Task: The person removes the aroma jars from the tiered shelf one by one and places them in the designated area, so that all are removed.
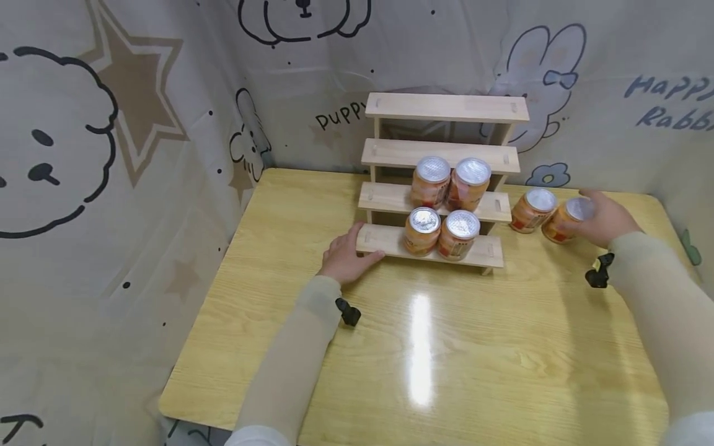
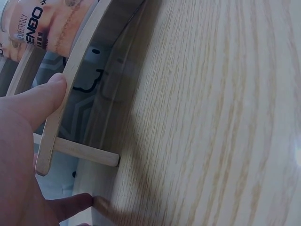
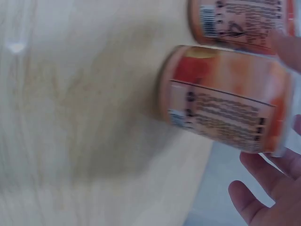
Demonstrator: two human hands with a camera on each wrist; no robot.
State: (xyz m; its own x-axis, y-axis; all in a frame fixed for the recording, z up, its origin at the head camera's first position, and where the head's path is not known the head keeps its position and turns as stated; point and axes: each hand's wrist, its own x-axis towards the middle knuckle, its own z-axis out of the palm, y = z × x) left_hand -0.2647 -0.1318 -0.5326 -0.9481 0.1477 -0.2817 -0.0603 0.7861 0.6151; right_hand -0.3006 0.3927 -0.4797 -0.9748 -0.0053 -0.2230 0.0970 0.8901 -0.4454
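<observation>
the left hand (image 1: 346, 255) is gripping the wooden rack (image 1: 379, 197) at its lower end; jolting it is risking the four cans (image 1: 422, 241). farther right, the right hand (image 1: 605, 220) is clasping the outermost can (image 1: 555, 228), where swinging sideways could be tipping the neighbouring can (image 1: 525, 217).

Right hand (image 3: 280, 193) around orange can (image 3: 223, 101), second can (image 3: 242, 21) beside, perhaps touching

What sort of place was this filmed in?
Probably a makeshift indoor recording corner: cartoon-printed sheeting hangs behind and beside a wood-grain table bearing a stepped shelf, and black wrist cameras are in view.
</observation>
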